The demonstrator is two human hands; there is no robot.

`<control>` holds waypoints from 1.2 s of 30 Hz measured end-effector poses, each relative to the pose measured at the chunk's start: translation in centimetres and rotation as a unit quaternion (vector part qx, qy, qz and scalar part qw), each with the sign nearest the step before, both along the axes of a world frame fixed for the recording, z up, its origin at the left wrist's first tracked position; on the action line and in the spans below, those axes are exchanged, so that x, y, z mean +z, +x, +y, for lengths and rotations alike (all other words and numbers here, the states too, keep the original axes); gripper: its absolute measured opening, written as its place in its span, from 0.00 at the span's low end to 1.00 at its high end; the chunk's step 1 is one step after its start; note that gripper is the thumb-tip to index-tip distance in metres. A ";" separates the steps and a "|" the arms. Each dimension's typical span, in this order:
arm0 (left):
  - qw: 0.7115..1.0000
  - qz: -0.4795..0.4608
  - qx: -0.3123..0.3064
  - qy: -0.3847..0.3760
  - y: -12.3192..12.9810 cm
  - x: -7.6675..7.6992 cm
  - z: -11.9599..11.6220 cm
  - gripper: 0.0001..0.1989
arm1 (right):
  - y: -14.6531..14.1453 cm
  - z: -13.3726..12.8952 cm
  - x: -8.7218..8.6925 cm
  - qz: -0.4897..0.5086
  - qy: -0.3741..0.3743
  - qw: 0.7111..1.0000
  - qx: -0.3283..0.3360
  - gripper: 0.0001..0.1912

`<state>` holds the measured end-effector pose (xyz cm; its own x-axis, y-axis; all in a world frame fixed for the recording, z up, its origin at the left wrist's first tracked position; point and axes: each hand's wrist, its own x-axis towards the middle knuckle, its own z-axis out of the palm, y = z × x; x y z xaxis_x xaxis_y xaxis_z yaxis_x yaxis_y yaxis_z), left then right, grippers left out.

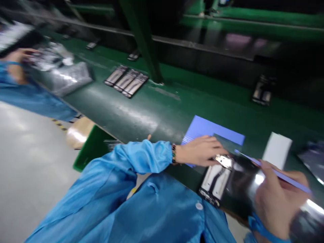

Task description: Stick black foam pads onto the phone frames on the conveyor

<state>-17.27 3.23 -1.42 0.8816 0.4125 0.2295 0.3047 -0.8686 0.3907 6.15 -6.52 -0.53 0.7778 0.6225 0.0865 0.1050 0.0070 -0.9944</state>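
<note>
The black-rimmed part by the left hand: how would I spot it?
On the long green bench, find the violet-blue sheet partly under the left hand. The black-rimmed part lies at that hand's fingertips, near the bench's front edge. A dark strip runs along its pale middle, and it sits apart from the row of three farther back.

Mounted on the head, looking forward and steeply down across the workbench point(116, 111), tilted so that its front edge slants from upper left to lower right. Close enough for the wearer's blue torso point(162, 209) to fill the bottom centre. Only one view, so shared with none; blurred toward the sides.
</note>
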 end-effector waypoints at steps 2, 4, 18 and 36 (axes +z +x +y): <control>0.999 -0.024 0.002 -0.027 -0.2 -0.4 0.3 0.21 | -0.1 -1.1 -0.5 0.014 0.009 1.000 0.013 0.31; 0.998 -0.044 0.000 -0.048 -0.3 -0.5 0.5 0.21 | -0.5 -2.0 -1.0 0.017 0.001 0.999 0.049 0.27; 0.997 -0.048 0.007 -0.063 -0.4 -0.4 0.4 0.15 | -2.5 -3.7 -1.5 0.000 -0.041 0.994 0.102 0.21; 0.999 -0.015 -0.020 0.043 -0.7 0.0 -0.1 0.12 | -1.7 -3.8 -1.3 0.002 -0.030 0.993 0.117 0.21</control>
